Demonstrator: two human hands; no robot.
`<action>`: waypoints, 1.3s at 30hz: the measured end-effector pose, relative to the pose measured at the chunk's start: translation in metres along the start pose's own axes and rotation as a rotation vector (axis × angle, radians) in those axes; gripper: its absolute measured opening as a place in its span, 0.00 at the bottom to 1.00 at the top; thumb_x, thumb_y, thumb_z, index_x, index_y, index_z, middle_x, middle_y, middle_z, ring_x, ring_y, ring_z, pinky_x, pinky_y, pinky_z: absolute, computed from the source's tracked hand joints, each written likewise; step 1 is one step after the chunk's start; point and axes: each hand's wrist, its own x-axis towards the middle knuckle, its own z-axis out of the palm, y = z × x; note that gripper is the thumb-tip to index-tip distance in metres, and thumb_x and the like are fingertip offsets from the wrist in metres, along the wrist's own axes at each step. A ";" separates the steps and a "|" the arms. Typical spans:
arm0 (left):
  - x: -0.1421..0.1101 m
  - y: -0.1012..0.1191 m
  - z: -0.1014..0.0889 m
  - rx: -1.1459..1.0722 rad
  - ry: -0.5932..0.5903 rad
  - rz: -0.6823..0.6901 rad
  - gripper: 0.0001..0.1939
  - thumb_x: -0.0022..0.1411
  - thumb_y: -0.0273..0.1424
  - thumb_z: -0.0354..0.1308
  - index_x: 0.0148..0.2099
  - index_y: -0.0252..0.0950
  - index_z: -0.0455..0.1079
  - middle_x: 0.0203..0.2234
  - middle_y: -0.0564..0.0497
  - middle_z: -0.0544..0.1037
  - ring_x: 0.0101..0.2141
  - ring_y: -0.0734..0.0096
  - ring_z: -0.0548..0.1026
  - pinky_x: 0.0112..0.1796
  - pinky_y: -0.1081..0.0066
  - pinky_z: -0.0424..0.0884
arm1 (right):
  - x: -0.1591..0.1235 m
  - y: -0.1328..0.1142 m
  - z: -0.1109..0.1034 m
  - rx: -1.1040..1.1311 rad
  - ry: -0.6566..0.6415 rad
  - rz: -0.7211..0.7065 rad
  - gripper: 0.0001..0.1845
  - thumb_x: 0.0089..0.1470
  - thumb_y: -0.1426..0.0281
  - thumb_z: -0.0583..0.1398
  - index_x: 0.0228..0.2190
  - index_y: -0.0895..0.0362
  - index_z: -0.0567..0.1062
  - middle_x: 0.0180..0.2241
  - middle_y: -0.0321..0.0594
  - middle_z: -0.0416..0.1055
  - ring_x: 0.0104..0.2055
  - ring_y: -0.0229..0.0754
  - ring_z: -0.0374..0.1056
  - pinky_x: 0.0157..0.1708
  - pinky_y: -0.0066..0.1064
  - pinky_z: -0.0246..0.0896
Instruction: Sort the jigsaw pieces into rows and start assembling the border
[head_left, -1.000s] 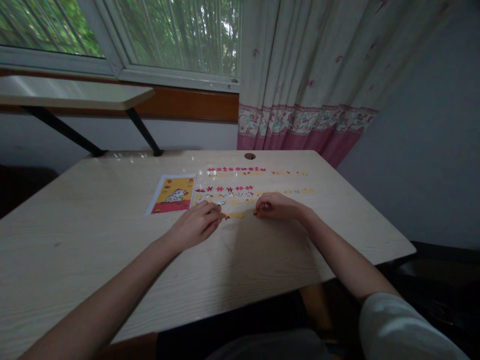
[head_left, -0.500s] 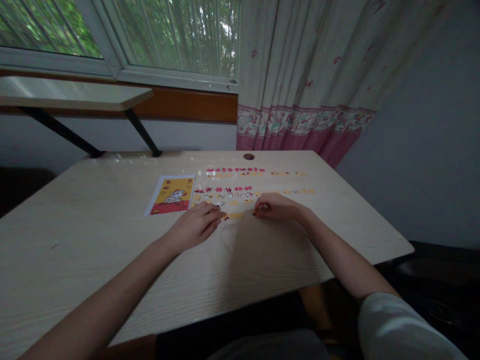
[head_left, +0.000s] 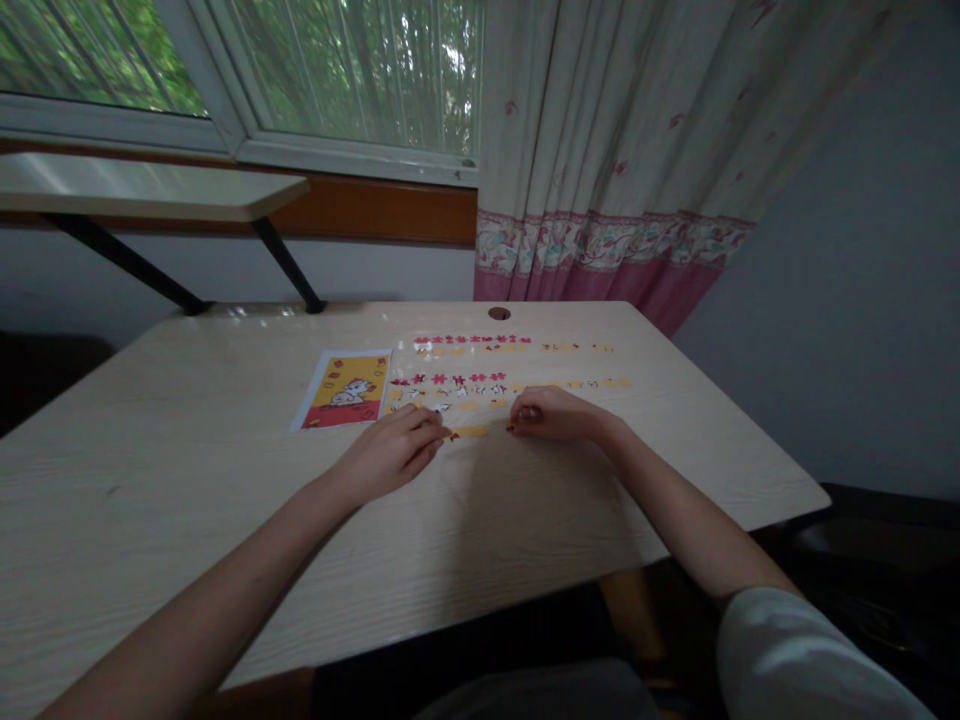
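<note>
**Jigsaw pieces being touched by both hands at a bench**

On the pale wood-grain bench (head_left: 360, 590), a dark-spotted yellow jigsaw piece (head_left: 454, 437) is being touched by the fingertips of the left hand (head_left: 401, 450); whether its fingers are being closed on it cannot be told. Between the hands, a short yellow strip of pieces (head_left: 472, 431) is being framed. To its right, a dark-marked piece (head_left: 511, 428) is being met by the curled fingers of the right hand (head_left: 559, 412); here too, grip cannot be told from touch. Farther off, white-and-yellow pieces (head_left: 491, 390) and pink-red pieces (head_left: 472, 340) are being displayed in rows, a yellow-and-red picture card (head_left: 346, 390) being shown face up at their left. Behind the bench, a window (head_left: 360, 75) is being bordered by a floral curtain (head_left: 600, 130).
</note>
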 end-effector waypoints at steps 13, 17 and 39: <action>0.001 0.003 -0.003 -0.003 0.020 -0.004 0.14 0.63 0.28 0.45 0.46 0.35 0.69 0.37 0.44 0.70 0.39 0.63 0.68 0.40 0.63 0.67 | 0.013 0.008 -0.005 -0.030 0.116 -0.037 0.06 0.51 0.70 0.58 0.31 0.58 0.74 0.29 0.39 0.71 0.33 0.36 0.64 0.37 0.27 0.55; 0.002 0.003 -0.003 0.001 0.021 -0.002 0.14 0.64 0.28 0.44 0.46 0.35 0.69 0.38 0.44 0.70 0.40 0.63 0.68 0.40 0.64 0.67 | 0.040 0.007 -0.011 -0.028 0.136 -0.003 0.08 0.52 0.72 0.55 0.31 0.60 0.75 0.29 0.40 0.71 0.31 0.35 0.63 0.33 0.25 0.54; 0.004 0.006 -0.003 -0.043 0.029 0.015 0.14 0.63 0.27 0.45 0.45 0.35 0.70 0.37 0.45 0.71 0.39 0.64 0.69 0.40 0.64 0.67 | 0.171 0.022 -0.002 -0.272 0.052 0.199 0.11 0.46 0.81 0.56 0.31 0.57 0.73 0.32 0.44 0.74 0.35 0.42 0.66 0.36 0.31 0.59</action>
